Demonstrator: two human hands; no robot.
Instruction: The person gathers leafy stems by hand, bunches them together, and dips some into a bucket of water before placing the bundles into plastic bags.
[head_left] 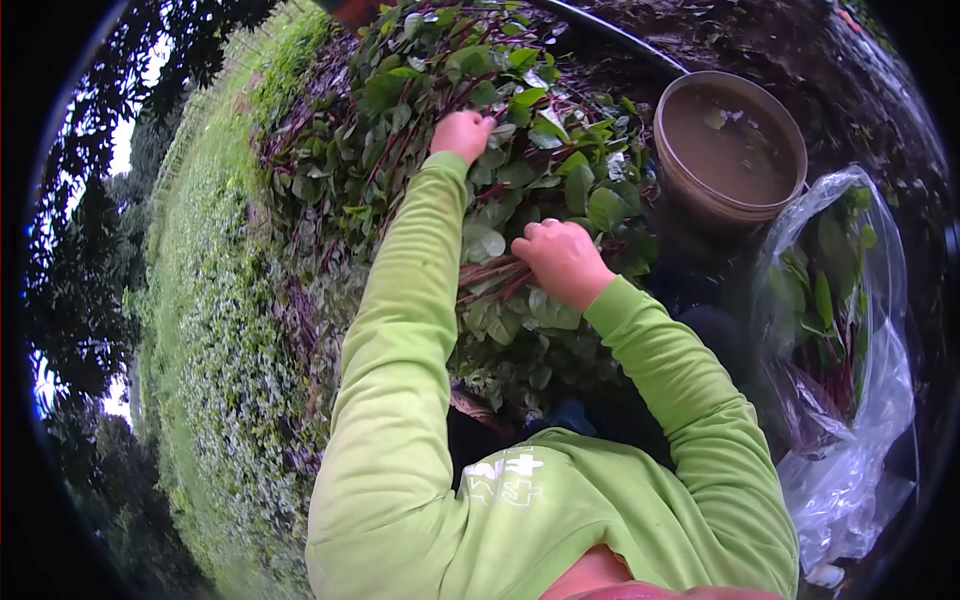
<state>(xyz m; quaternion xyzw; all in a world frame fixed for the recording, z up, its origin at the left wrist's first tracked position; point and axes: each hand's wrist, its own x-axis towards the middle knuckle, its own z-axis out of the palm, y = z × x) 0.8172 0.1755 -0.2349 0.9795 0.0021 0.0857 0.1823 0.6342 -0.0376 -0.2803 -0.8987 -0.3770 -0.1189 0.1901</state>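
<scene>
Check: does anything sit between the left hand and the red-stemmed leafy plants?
Nothing visible does. The left hand is already in among the red-stemmed green leafy plants; the right hand grips a bunch of cut red stems.

Outdoor plot, daylight, overcast and even; no hard shadows. Fisheye view, dark vignette at the edges. Ground on the left is a broad strip of low green cover (215, 330), dense and small-leaved, running to the top of the view. Trees (80, 250) line the far left edge, dark against patches of pale sky (122, 150). Upper right is bare dark soil (800, 60), wet-looking. A dark hose or pipe (610, 35) crosses the soil at the top. A round tan bucket (690, 185) stands on the soil, filled with murky brown water (730, 140); a few leaf bits float on it.
</scene>
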